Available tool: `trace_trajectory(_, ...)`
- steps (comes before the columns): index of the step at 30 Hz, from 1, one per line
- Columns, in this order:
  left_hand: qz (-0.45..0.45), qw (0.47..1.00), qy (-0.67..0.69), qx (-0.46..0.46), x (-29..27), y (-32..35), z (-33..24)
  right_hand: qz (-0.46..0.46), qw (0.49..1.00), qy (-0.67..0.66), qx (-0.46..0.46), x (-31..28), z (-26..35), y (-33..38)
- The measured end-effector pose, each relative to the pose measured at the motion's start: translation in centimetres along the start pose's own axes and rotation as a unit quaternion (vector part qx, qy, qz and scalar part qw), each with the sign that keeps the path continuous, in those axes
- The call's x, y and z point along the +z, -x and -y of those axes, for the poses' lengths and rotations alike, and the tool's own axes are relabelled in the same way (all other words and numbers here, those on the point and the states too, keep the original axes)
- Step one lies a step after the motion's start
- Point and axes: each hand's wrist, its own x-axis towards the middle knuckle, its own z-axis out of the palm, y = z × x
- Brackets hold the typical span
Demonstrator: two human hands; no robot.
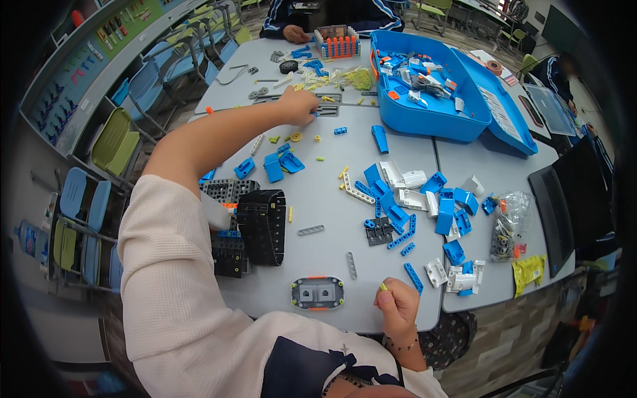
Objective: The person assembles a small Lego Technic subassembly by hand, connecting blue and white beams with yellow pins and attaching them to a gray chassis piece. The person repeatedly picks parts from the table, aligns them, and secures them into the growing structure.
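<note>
My left hand (298, 105) reaches far over the table, its fingers bent down at a grey tray of loose parts (328, 111). A bit of blue shows at the fingertips; whatever they pinch is too small to name. Close to my body at the right, my right hand (399, 306) is closed around a small yellow-green peg (383, 287). Under my left arm stands a black and grey brick-built model with a tread (262, 227). A grey control hub with orange edges (318, 293) lies in front of me, with loose grey beams (352, 265) beyond it.
Blue and white panels (411, 199) spread over the right side. A big blue case of parts (431, 119) stands behind them. A clear parts bag (511, 225), a yellow packet (529, 273) and a laptop (554, 205) line the right edge. Across the table sits another person (332, 16).
</note>
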Motion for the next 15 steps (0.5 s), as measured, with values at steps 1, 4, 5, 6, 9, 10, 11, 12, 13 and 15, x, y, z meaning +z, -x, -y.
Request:
trace_trajectory(1,-0.012,1.0,0.006,0.0,-0.5,0.3,-0.2,-0.002,1.0,0.005,0.0,0.0,-0.1,0.0)
trace_trajectory(4,-0.119,0.983,0.129,0.046,-3.7,2.5,-1.7,-0.006,1.0,-0.016,0.02,-0.1,-0.2,0.0)
trace_trajectory(5,-0.156,0.967,0.184,0.082,-4.9,4.0,-2.8,-0.007,1.0,-0.016,0.013,-0.1,-0.2,0.0)
trace_trajectory(6,-0.168,0.953,0.234,0.091,-6.1,6.1,-4.0,-0.009,1.0,-0.019,0.008,0.0,-0.2,0.0)
trace_trajectory(9,-0.165,0.921,0.33,0.126,-8.8,14.9,-8.7,-0.001,0.999,-0.041,-0.015,0.3,0.3,-0.3)
trace_trajectory(10,-0.188,0.905,0.344,0.163,-9.1,18.1,-10.5,0.006,0.998,-0.054,-0.02,0.6,0.7,-0.4)
trace_trajectory(11,-0.196,0.904,0.343,0.163,-9.1,21.4,-12.3,0.009,0.996,-0.079,-0.031,0.9,1.2,-0.6)
trace_trajectory(12,-0.169,0.903,0.367,0.15,-9.0,24.2,-13.9,0.039,0.997,-0.042,-0.06,1.2,1.7,-0.7)
trace_trajectory(13,-0.18,0.902,0.344,0.187,-8.7,26.4,-15.2,0.066,0.993,-0.016,-0.096,1.4,2.4,-0.8)
trace_trajectory(15,-0.198,0.875,0.385,0.217,-7.6,29.5,-17.2,0.113,0.982,0.014,-0.148,2.3,3.9,-0.5)
